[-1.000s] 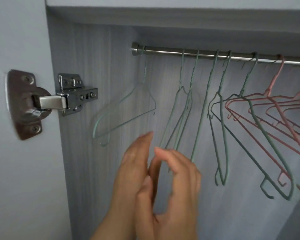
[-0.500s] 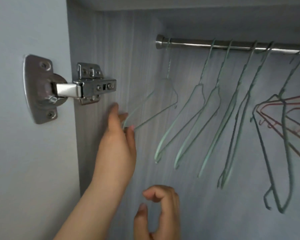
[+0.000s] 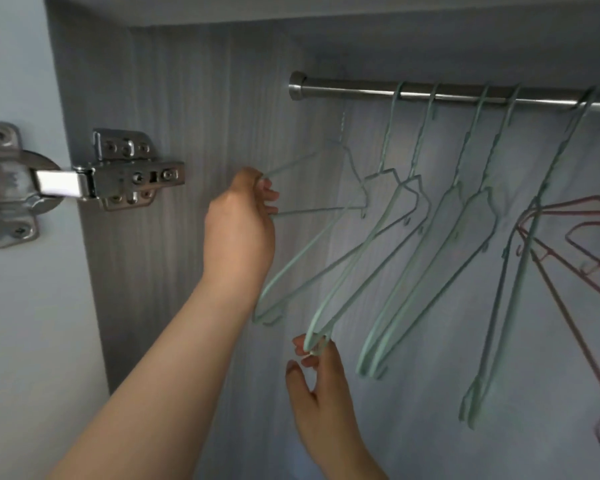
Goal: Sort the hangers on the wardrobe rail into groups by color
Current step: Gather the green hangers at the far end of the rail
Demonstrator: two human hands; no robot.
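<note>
Inside a wardrobe [image 3: 187, 98], a person is handling mint-green hangers [image 3: 390, 323] on a steel rail [image 3: 465, 93].
Their left hand [image 3: 239, 230] is curling round the leftmost hanger [image 3: 319, 211] at its end; their right hand [image 3: 321, 393] is pinching a neighbouring hanger [image 3: 321, 325] at its low tip, near pink hangers [image 3: 582, 205].

A bare stretch of rail [image 3: 350, 91] is left between its wall end and the first hook, and another between the fourth and fifth green hangers [image 3: 365, 362]. The gap beside the side panel [image 3: 174, 98] is taken up by the left hand [image 3: 239, 223] and the tilted hanger [image 3: 319, 211] gripped in it. The middle is barred by slanting green wires, one pinched at its tip by the right hand [image 3: 323, 403]. Further right, passage is blocked by crossed pink hangers [image 3: 571, 341]. Open room is found below the tips, before the back panel [image 3: 413, 427]. A hinge [image 3: 132, 171] juts out at left.
</note>
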